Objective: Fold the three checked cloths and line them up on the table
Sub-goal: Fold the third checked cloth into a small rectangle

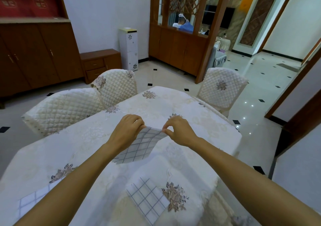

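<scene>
Left hand (127, 130), right hand (179, 130) pinch top corners of white grey-checked cloth (139, 147) — mid-fold. Second checked cloth (147, 199) near edge looks folded; third cloth (31, 201) half hidden — line-up undone.

One wide-angle view is given, taken from the head and aimed forward and down over the table (199, 107). The left hand (127, 130) and right hand (179, 131) are caught close, mid-frame, with the table's far end above them.
</scene>
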